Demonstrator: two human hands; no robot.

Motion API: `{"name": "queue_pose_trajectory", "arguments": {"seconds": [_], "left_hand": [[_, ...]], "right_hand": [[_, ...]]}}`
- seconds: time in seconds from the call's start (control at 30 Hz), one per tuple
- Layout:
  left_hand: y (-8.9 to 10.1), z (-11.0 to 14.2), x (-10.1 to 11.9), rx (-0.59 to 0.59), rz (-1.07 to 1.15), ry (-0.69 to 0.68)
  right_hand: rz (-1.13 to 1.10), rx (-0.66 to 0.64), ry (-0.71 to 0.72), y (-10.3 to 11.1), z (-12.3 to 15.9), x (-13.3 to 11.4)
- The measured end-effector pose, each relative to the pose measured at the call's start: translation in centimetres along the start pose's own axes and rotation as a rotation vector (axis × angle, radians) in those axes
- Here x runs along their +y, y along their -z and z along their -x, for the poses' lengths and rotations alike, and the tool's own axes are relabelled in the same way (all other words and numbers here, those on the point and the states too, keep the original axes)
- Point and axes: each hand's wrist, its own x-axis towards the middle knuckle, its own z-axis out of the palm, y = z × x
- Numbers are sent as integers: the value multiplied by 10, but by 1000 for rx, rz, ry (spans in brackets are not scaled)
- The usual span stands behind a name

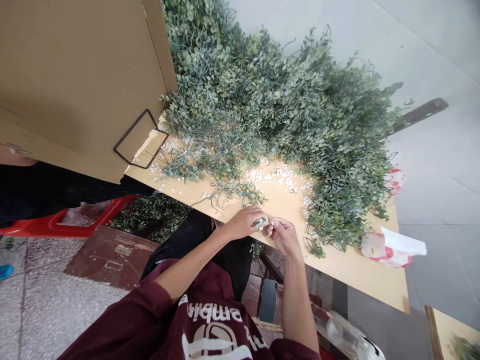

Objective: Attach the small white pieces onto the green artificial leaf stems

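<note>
A seated person in a maroon printed sweatshirt [202, 310] leans over the near edge of a pale wooden bench [352, 270]. Both hands work just above that edge, near its middle. The left hand [243, 223] and the right hand [283, 236] meet in a closed, pinching grip on a small sprig [259, 223] flecked with white; its finer detail is too small to make out.

Ahead of the hands, a large heap of small-leaved green foliage [285, 105] covers the far part of the bench and spills over its far edge. Loose white pieces [273, 176] lie scattered on the bench between the heap and the near edge, a short way beyond the hands. At the bench's left end, a large cardboard panel [78, 85] with a black wire frame [140, 140] overlaps the corner. A red-and-white plastic bag [382, 250] lies near the right end. Below the near edge, a black phone [268, 300] rests beside the right forearm, and a red plastic stool [71, 220] stands to the left.
</note>
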Motion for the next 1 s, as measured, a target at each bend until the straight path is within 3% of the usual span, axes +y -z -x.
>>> {"name": "queue_pose_trajectory", "arguments": {"seconds": [0.57,1.0], "left_hand": [[5,-4,4,-20,49,22],[0,-3,2,-43,-70,7]], "right_hand": [[-19,27,55,-12,1,3],[9,47,95,-16,4,5]]}}
